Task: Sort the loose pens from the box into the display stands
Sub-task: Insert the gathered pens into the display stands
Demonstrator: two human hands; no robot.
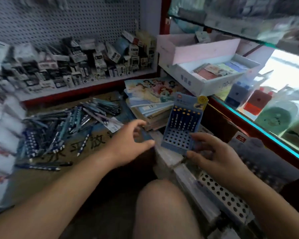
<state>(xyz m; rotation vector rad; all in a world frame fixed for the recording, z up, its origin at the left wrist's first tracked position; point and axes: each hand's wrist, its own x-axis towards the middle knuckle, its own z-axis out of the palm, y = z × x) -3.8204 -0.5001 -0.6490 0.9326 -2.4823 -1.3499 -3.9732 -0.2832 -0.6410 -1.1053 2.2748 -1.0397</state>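
Right hand (214, 153) holds blue display stand (180, 126); left hand (128, 144) alongside.

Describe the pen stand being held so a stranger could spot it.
Find the red-framed glass counter on the right; just left of it, the right hand grips an upright blue display stand. Unlike the white perforated stand lying nearer, it has a row of pens and a yellow tag.

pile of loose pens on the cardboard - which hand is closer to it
Left. The left hand is just right of the pile of loose pens. The right hand is farther right, at the front corner of the blue display stand.
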